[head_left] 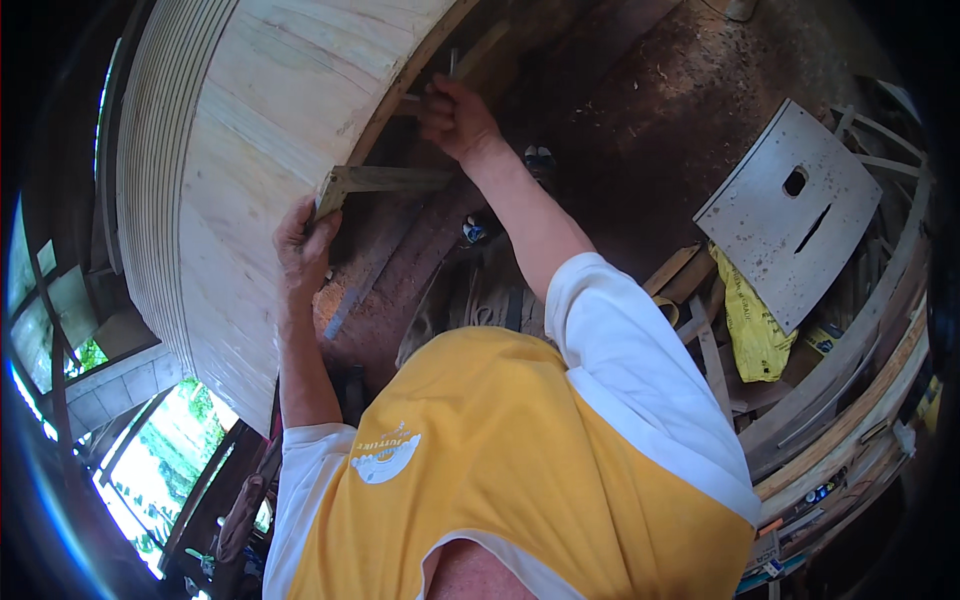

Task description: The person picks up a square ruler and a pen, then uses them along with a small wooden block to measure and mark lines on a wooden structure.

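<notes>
A large pale wooden panel [270, 110] made of joined boards stretches across the left and upper left. At its right edge my left hand [308, 240] is closed around the end block of a wooden bar [390, 179], which runs rightward under the panel's level. Farther off, my right hand [458, 122] is closed on a thin metal rod [454, 62] that sticks up past the fingers. A light, narrow piece [406, 98] shows between that hand and the panel edge; its far end is hidden.
Dark floor with wood shavings [350, 290] lies below, where my feet show. To the right a grey board [790, 210] with a cut-out leans by a yellow bag [750, 320] and scrap wood. A shelf [840, 480] of long timber curves along the right.
</notes>
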Demonstrator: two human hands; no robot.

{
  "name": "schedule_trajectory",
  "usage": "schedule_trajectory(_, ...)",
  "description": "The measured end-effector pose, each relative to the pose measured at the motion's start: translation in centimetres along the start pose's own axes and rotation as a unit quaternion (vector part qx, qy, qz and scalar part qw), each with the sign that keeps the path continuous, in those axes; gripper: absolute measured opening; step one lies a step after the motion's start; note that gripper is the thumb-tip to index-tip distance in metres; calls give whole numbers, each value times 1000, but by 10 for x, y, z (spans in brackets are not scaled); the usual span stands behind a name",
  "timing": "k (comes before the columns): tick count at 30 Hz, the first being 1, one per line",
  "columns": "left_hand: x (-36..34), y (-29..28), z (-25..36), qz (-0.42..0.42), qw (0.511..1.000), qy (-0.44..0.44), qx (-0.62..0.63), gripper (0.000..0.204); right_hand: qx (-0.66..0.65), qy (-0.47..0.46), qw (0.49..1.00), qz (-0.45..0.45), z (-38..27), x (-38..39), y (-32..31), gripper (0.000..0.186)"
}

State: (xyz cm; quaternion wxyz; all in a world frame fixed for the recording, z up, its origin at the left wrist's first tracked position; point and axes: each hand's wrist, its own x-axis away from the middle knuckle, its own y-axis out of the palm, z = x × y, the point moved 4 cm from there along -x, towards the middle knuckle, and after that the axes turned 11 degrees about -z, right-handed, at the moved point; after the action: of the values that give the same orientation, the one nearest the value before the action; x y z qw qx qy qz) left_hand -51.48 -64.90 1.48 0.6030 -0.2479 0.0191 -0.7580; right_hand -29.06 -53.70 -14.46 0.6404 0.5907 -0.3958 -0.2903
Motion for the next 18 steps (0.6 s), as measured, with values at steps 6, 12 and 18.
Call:
schedule_trajectory(6, 0, 9, 12, 10, 999, -31, 8, 30, 23, 124, 987, -102, 0, -37, -26, 18)
schedule_trajectory(12, 2, 1, 11, 12, 998, -53, -30, 27, 19, 186, 945, -269, -13, -43, -17, 19)
schedule_trajectory(18, 0, 4, 21, 20, 993, -63, -103, 30, 48, 266, 927, -261, -23, -51, -26, 14)
